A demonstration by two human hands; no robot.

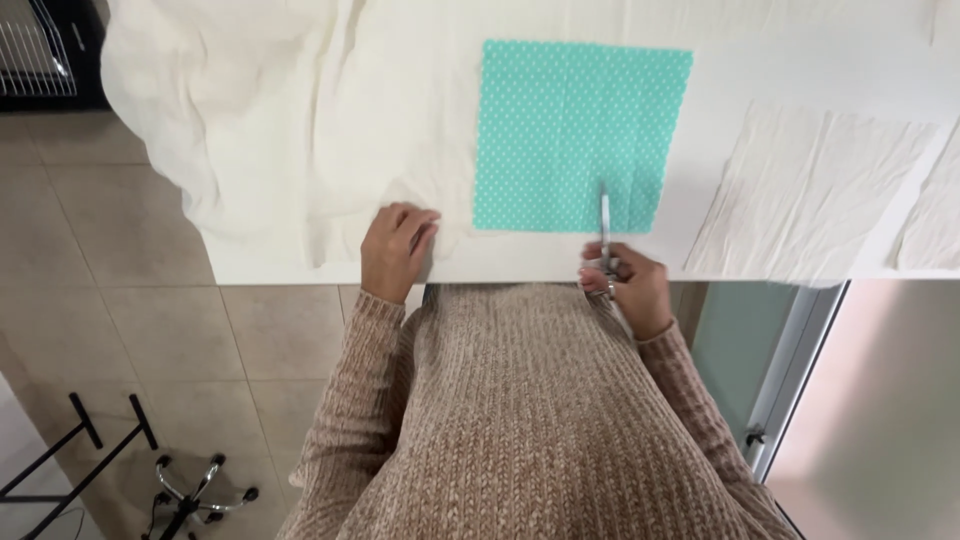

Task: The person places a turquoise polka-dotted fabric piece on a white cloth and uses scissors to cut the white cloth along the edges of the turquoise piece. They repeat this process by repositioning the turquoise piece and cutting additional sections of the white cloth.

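Note:
A square of teal fabric with small white dots point(575, 130) lies flat on a white table point(500, 268). My right hand point(625, 285) grips a pair of scissors point(605, 225) at the table's near edge, the blades pointing away from me over the teal square's near edge. My left hand point(398, 245) rests palm down on cream cloth point(290, 130) just left of the teal square, fingers slightly curled, holding nothing.
The cream cloth is rumpled and hangs over the table's left edge. Creased white fabric pieces point(810, 190) lie at the right. Below is a tiled floor point(120, 300) with a chair base point(190, 490) and a black frame point(70, 450) at lower left.

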